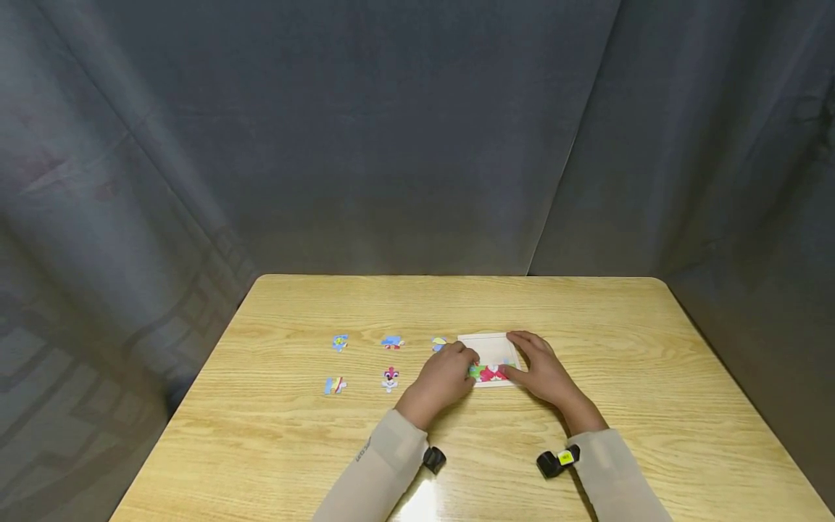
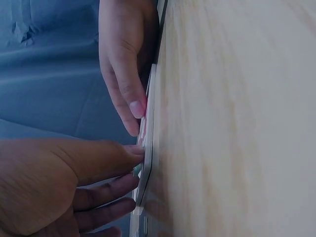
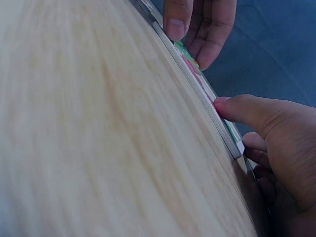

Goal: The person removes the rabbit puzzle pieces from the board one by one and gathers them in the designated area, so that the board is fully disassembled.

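A shallow pale puzzle tray [image 1: 483,346] lies on the table, with green and red jigsaw pieces [image 1: 491,373] along its near side. My left hand [image 1: 446,378] grips the tray's left side, its thumb near the front rim and its fingers bent over the edge by the green part. On the other side my right hand [image 1: 546,371] holds the tray. The right thumb [image 3: 228,104] presses beside the red part, while the fingers reach round the right edge. My left fingers partly hide the tray's left end in the head view.
Left of the tray lie loose jigsaw pieces: a blue one with a yellow shape [image 1: 339,342], a blue and red one [image 1: 393,341], a striped one [image 1: 335,386], one with a character's face [image 1: 390,378]. Another piece [image 1: 438,344] sits beside my left hand. A grey curtain [image 1: 417,145] hangs behind.
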`<move>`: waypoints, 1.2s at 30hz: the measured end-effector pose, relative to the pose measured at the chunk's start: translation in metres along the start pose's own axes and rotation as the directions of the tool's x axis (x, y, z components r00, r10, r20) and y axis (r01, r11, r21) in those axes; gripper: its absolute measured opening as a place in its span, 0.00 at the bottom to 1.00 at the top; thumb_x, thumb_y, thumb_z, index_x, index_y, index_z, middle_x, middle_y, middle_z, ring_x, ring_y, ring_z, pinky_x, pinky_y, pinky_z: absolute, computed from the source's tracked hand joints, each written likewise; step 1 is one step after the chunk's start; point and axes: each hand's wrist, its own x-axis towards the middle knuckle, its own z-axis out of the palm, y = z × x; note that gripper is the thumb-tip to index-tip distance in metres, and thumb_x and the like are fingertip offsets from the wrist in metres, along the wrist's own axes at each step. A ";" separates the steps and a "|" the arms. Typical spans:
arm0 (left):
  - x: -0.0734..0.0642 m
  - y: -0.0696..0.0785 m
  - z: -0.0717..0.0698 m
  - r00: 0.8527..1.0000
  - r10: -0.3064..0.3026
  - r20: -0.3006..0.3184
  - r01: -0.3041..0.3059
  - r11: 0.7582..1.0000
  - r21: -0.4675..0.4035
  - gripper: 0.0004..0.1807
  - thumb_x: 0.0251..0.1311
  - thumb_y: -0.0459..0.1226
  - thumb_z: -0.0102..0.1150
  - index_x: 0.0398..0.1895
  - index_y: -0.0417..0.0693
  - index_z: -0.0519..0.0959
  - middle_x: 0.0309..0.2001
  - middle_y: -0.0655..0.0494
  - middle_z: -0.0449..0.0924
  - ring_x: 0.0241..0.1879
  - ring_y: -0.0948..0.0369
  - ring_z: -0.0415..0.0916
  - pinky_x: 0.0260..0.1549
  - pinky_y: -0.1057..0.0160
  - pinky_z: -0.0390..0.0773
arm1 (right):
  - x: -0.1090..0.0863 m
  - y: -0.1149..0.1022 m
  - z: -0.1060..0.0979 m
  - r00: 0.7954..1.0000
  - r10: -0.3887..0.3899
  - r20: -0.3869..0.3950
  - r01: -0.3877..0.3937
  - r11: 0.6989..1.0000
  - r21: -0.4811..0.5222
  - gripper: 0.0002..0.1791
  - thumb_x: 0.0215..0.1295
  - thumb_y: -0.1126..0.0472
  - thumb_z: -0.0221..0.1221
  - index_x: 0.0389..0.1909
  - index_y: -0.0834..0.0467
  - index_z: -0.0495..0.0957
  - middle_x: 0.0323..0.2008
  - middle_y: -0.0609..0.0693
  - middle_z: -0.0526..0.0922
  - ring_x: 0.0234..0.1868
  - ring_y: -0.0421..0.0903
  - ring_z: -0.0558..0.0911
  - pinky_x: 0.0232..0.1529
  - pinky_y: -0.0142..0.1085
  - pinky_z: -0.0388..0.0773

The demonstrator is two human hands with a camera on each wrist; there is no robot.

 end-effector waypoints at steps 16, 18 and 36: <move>0.003 0.001 -0.001 1.000 0.009 -0.001 -0.009 1.000 -0.020 0.16 0.59 0.41 0.66 0.51 0.50 0.81 0.45 0.58 0.80 0.45 0.60 0.76 0.46 0.64 0.77 | -0.001 0.003 -0.001 1.000 -0.001 -0.015 0.001 1.000 0.005 0.40 0.62 0.49 0.66 0.70 0.62 0.63 0.68 0.60 0.62 0.69 0.62 0.58 0.63 0.62 0.59; 0.002 0.000 -0.002 1.000 0.005 -0.004 -0.006 0.999 -0.037 0.17 0.59 0.41 0.66 0.51 0.49 0.81 0.45 0.58 0.80 0.45 0.60 0.76 0.46 0.63 0.77 | -0.001 0.003 -0.001 1.000 0.000 -0.008 0.000 1.000 0.003 0.40 0.62 0.49 0.66 0.70 0.62 0.63 0.68 0.60 0.62 0.69 0.62 0.58 0.63 0.62 0.59; -0.070 -0.054 -0.038 1.000 -0.017 0.024 0.018 0.998 -0.062 0.19 0.62 0.42 0.63 0.54 0.48 0.78 0.48 0.58 0.76 0.46 0.60 0.74 0.45 0.61 0.78 | 0.006 -0.001 0.002 1.000 0.015 0.010 -0.015 1.000 -0.012 0.41 0.61 0.49 0.66 0.70 0.62 0.63 0.68 0.60 0.62 0.69 0.62 0.57 0.64 0.60 0.58</move>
